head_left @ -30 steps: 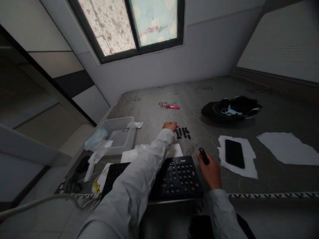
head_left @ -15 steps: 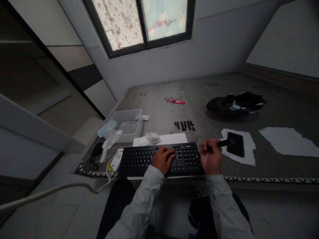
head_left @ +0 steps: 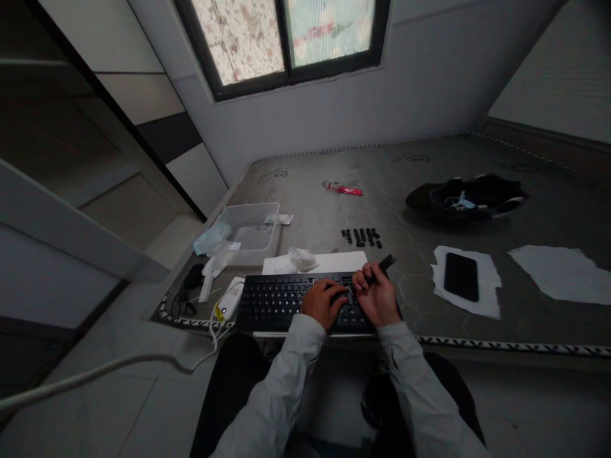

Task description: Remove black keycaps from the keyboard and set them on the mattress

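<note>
A black keyboard [head_left: 272, 299] lies along the near edge of the grey-topped surface, partly on a white sheet [head_left: 334, 261]. My left hand [head_left: 324, 304] rests over its right half, fingers bent and thumb and fingertips brought close at the keys; anything between them is too small to make out. My right hand [head_left: 379, 299] is closed around a slim black tool [head_left: 389, 261], whose flared end sticks up to the right. Thin bright tips show below that hand, close to my left fingertips. Several loose black keycaps [head_left: 360, 237] lie in rows behind the keyboard.
Left stand a clear plastic box [head_left: 252, 251], a white power strip [head_left: 230, 300] and a cable. Crumpled tissue [head_left: 302, 259] sits behind the keyboard. A red packet [head_left: 344, 189] lies farther back. Right are a phone [head_left: 461, 277] on paper, a black cap [head_left: 470, 197] and another paper sheet [head_left: 558, 270].
My right hand has moved left, from the keyboard's right end to beside my left hand, and the tool has tilted upward. My left thumb and fingertips now reach toward it. The view has shifted slightly.
</note>
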A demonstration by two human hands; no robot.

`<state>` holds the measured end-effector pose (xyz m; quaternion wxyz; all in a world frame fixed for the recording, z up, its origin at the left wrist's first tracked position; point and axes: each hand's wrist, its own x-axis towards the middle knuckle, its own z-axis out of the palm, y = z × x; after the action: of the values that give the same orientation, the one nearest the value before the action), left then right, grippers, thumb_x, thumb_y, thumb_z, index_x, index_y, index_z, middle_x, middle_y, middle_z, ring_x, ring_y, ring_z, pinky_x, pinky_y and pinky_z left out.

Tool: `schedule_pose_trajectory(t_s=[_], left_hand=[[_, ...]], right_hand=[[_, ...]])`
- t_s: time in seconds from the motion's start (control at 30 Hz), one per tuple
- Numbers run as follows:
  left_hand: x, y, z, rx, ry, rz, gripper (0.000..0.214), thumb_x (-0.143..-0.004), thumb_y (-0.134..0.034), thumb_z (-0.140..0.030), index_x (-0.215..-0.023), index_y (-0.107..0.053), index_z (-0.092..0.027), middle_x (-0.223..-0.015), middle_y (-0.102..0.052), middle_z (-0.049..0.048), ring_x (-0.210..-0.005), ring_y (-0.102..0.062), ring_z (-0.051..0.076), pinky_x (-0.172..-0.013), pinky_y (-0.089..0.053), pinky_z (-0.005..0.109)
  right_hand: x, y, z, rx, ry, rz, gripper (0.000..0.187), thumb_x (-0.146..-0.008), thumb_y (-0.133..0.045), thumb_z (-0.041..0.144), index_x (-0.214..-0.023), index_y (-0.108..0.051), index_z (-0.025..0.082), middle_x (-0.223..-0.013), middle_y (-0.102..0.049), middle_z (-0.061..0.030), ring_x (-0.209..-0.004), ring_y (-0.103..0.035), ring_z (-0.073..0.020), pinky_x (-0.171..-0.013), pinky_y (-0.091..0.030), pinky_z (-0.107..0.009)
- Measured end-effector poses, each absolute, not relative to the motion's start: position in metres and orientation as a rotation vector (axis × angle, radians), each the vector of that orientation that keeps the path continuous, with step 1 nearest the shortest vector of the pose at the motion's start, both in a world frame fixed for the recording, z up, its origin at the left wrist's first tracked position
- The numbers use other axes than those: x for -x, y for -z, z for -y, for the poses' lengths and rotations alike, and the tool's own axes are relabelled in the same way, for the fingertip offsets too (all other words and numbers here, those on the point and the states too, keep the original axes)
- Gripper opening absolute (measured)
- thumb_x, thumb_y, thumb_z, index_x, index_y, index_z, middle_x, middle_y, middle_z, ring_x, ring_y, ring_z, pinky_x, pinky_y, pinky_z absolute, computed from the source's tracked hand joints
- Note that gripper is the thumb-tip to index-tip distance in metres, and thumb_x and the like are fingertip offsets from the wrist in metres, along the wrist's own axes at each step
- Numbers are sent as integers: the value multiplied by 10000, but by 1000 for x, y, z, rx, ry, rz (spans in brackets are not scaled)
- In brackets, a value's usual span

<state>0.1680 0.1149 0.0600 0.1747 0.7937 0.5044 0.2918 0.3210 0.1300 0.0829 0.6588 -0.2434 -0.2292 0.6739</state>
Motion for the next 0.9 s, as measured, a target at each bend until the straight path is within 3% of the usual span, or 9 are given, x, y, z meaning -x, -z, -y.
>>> schedule_pose_trajectory(t_s=[0.53,0.67,0.77,0.9], left_hand=[[-167,-61,-114,-2269,-811,-1399,247,-854,-650,-259,-1101,-670,-254,-1092,-622,38,-999,-587,202,-893,-493,350],[-166,-61,-116,-2279,-762,-1398,224,-883,-567,-173,-1066,-676,-243,-1103,-620,40,-1023,-583,193,-913,-488,334],[-167,-60,-118,-2245,-761,-1429,202,-914,-517,-184,-1013,-687,-229,-1090,-625,42,-1023,-586,184,-910,-491,319],[-169,-58,-118,-2200,-778,-1469,174,-886,-576,-212,-1014,-689,-250,-1071,-630,28,-995,-594,178,-895,-497,314]], right_hand=[[-303,-79,-135,780,-1464,682,413,-836,-604,548,-662,-411,227,-569,-320,61,-503,-320,-101,-506,-346,-235],[-293,-65,-136,926,-1241,807,473,-824,-605,584,-615,-379,225,-504,-286,82,-451,-259,-83,-442,-255,-237],[-287,-53,-134,1017,-1035,962,464,-807,-647,548,-582,-419,212,-505,-355,67,-467,-305,-81,-462,-282,-244],[-287,-42,-130,1032,-934,1068,451,-842,-607,521,-558,-473,198,-492,-403,47,-461,-343,-87,-464,-303,-249]])
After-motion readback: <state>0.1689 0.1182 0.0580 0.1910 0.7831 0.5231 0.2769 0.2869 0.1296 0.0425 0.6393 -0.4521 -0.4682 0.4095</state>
